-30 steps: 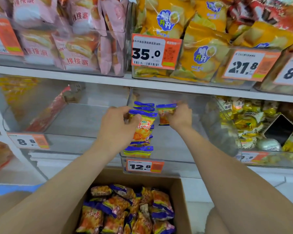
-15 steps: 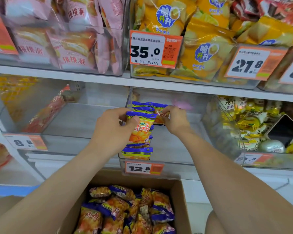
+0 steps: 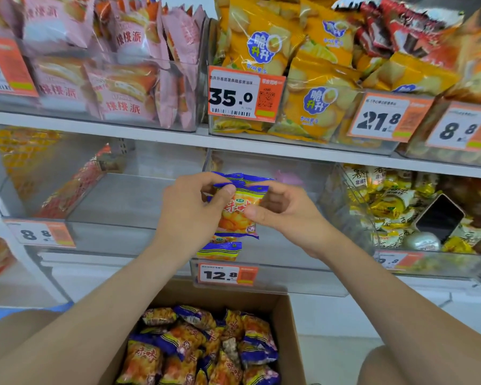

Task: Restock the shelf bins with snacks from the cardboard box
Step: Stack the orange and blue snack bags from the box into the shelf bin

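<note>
1. Stack of snack packets (image 3: pixel 238 215) sits mid-frame, held up in front of the clear bin (image 3: pixel 303 279) tagged 12.8 (image 3: pixel 228 275). More packets lie in the cardboard box (image 3: pixel 288 312) at 6 o'clock.
2. Left hand (image 3: pixel 189 215) is at 9 o'clock of the stack, fingers and thumb curled round it in a firm hold.
3. Right hand (image 3: pixel 286 215) is at 3 o'clock, thumb on the front packet's face and fingers hooked behind its top edge in a pinch. It probably has one packet only, but the stack hides the rest.
4. Step, as we judge it: peel the front packet off and set it in the bin.
5. To do it well: pull toward 3 o'clock, keep the left grip tight, and place packets upright with labels forward (neat rows fit more).
6. Risk: the lowest packet hangs loose at 6 o'clock of the stack and could slip.
</note>
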`<state>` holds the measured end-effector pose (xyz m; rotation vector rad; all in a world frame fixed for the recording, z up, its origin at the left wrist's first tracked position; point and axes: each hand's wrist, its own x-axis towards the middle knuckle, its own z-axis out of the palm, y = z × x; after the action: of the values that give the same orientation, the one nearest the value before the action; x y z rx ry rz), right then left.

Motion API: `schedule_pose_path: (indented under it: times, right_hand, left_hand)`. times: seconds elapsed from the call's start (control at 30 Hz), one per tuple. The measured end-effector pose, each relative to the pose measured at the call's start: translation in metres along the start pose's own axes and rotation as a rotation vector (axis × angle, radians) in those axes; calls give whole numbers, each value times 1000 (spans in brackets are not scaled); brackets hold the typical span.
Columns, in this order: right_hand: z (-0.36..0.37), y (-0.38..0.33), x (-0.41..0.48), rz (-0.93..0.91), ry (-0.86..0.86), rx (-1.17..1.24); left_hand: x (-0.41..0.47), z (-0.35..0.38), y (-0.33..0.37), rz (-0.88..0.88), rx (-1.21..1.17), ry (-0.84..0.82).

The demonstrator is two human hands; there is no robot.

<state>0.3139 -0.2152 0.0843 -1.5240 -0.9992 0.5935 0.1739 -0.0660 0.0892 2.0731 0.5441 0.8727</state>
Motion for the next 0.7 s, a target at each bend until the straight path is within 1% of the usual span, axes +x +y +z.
schedule_pose_path:
  times: [0.07, 0.1, 0.17, 0.23, 0.27, 0.3, 0.33, 0.4, 0.53, 0.63, 0.7]
  right_hand:
    - [-6, 7, 3, 7, 57, -22]
    - [-9, 11, 6, 17, 98, -12]
    - [-19, 23, 13, 75, 240, -8]
    - [-29, 38, 21, 154, 423, -165]
    - [-34, 47, 27, 197, 495, -263]
    - [-38, 58, 34, 237, 539, -338]
    - [-39, 66, 40, 276, 557, -386]
    - [-37, 78, 54, 300, 556, -427]
    - [-26, 92, 85, 343, 538, -580]
    - [-16, 96, 99, 419, 584, -558]
    - [-11, 96, 102, 436, 588, -525]
  left_hand:
    - [-3, 5, 2, 42, 33, 6]
    - [-4, 8, 1, 75, 91, 10]
    - [-3, 12, -4, 125, 314, 21]
    - [-5, 12, -7, 76, 560, -51]
    - [-6, 12, -9, 33, 631, -115]
    - [-7, 12, -12, -6, 650, -178]
    - [-8, 11, -13, -34, 626, -223]
    - [-8, 11, -17, -44, 569, -250]
    - [-7, 9, -20, -24, 641, -262]
    - [-5, 6, -21, -9, 653, -270]
    - [-3, 4, -21, 0, 651, -271]
